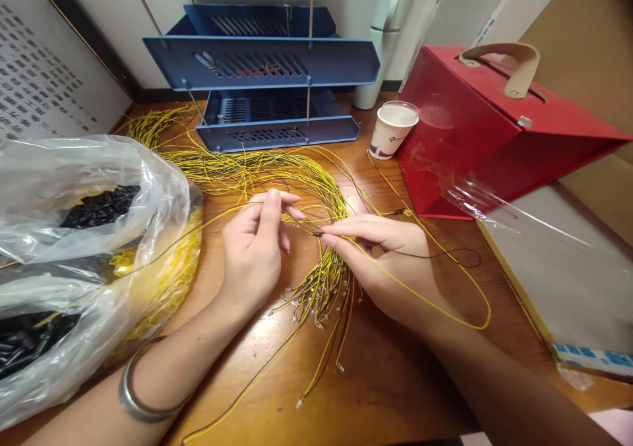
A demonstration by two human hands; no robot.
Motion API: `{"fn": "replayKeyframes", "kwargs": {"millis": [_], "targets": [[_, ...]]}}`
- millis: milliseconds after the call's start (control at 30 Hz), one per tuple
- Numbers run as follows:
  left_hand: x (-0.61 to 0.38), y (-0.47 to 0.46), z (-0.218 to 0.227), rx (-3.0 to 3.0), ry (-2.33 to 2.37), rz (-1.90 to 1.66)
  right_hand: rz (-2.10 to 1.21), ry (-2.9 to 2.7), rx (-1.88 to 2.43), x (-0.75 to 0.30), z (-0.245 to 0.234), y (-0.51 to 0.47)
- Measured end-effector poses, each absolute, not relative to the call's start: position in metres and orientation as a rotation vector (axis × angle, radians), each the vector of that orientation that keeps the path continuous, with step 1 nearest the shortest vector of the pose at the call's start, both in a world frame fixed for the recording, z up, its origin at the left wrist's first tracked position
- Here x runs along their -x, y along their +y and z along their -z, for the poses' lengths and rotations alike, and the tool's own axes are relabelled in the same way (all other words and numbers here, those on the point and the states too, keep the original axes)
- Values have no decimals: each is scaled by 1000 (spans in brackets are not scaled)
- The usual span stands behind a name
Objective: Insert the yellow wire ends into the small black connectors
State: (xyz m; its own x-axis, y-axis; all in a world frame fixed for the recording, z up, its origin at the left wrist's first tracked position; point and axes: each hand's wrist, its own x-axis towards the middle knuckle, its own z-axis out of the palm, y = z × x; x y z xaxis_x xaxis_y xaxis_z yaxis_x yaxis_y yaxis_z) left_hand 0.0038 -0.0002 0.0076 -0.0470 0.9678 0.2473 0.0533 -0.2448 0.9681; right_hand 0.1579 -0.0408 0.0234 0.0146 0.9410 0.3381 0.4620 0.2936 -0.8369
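My left hand (257, 245) is closed, its thumb and fingers pinching a thin yellow wire (217, 215) that runs off to the left. My right hand (390, 254) pinches a small dark connector (318, 233) at the end of a wire, its fingertips almost meeting those of the left hand. A yellow wire and a dark wire (459, 256) loop away to the right of that hand. Both hands hover over a bundle of yellow wires (316, 281) with small metal terminals, spread on the wooden table (376, 380). A metal bangle (129, 393) sits on my left wrist.
Clear plastic bags (74, 235) with black parts and yellow wire lie at the left. A blue stacked paper tray (262, 76) stands at the back. A paper cup (393, 129), a red box with a handle (494, 129) and a white bottle (383, 43) are at the right.
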Motion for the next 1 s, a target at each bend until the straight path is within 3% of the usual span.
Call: {"fn": "replayKeyframes", "kwargs": {"millis": [433,733,1000], "targets": [[-2,7,-6,-959,1029,-1158,-539,-1694,1207,-158,-25,-42],[-4,-5,-5,-1417,1032,-944,-553,-1689,1193,-158,-24,-40],[-3,4,-6,-1087,1001,-1311,-529,-1613,1279,-157,-25,-39]]}}
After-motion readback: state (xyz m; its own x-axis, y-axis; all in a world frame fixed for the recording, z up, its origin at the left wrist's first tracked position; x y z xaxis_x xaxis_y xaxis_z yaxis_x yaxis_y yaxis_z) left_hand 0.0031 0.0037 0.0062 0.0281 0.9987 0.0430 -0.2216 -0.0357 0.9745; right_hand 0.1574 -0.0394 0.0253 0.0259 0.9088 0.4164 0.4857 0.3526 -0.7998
